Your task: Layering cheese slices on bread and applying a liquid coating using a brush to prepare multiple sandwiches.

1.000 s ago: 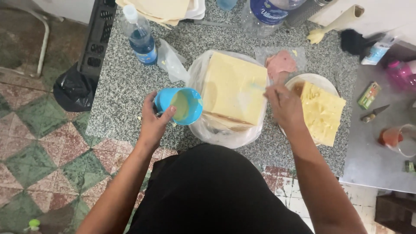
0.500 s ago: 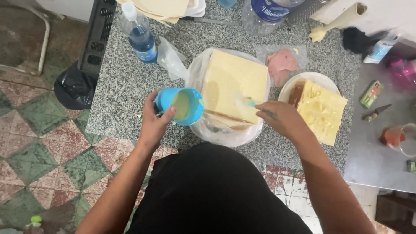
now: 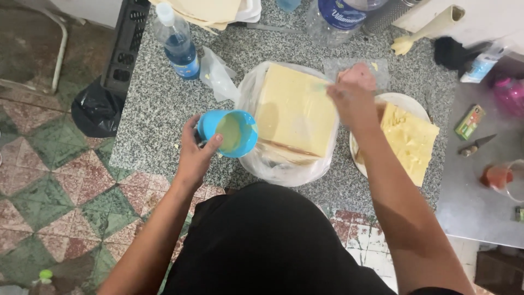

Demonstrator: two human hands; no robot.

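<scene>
My left hand (image 3: 194,155) grips a blue cup (image 3: 228,133) with pale yellow cream in it, held over the granite counter (image 3: 158,114). To its right, a square stack of cream-coated bread (image 3: 295,112) lies on a clear plastic bag (image 3: 284,169). My right hand (image 3: 355,104) hovers at the stack's far right edge, closed on a thin spreader (image 3: 319,86) whose tip touches the top slice. Right of it, a white plate (image 3: 406,101) carries a coated bread slice (image 3: 409,142). Pink ham slices (image 3: 357,74) lie just beyond my right hand.
A blue water bottle (image 3: 177,41) and a large clear bottle (image 3: 341,13) stand at the counter's back. A black crate (image 3: 125,43) and black bag (image 3: 95,109) sit to the left. A metal table (image 3: 475,202) on the right holds a knife (image 3: 475,145), green box (image 3: 470,123) and glass (image 3: 499,177).
My right hand drew toward me over the bread, then moved back out to the stack's far right edge. The blue cup has stayed in about the same place.
</scene>
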